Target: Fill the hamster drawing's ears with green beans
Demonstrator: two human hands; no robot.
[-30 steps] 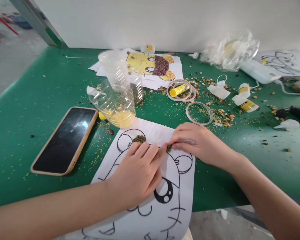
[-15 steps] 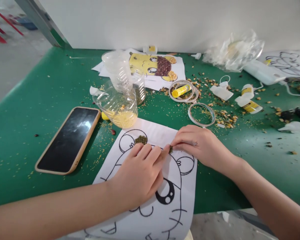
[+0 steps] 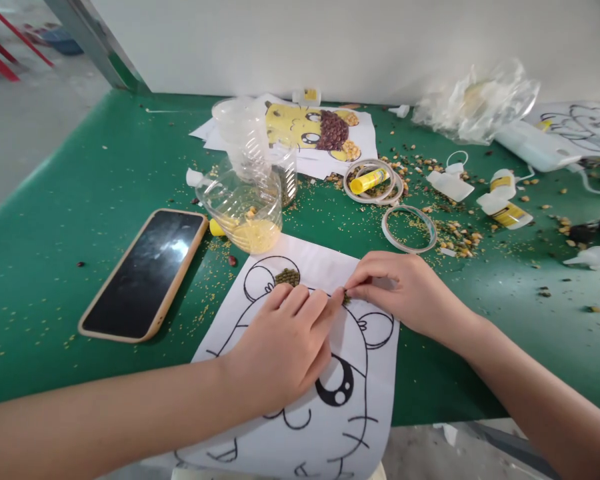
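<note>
A sheet of white paper (image 3: 330,257) with a black outline cartoon animal lies before me. Small green mung beans (image 3: 287,277) fill part of the left ear, and more mung beans (image 3: 347,297) show along the head outline. My left hand (image 3: 293,340) rests across the drawing, fingers loosely bent and apart, its index fingertip at the second patch of beans. From the right, my right hand (image 3: 405,290) meets it there, thumb and forefinger pinched at a mung bean. The left palm covers part of the face.
A phone (image 3: 145,273) lies at left beside a clear plastic cup (image 3: 245,213) of yellow grains. Tape rolls (image 3: 409,229), a glue stick (image 3: 369,181), glue bottles (image 3: 505,208) and scattered seeds (image 3: 457,239) lie beyond. A partly seed-covered picture (image 3: 295,127) is at the back.
The whole view has shifted slightly, so things appear a little further right. Both hands stay at the same spot on the drawing, with only slight finger movement.
</note>
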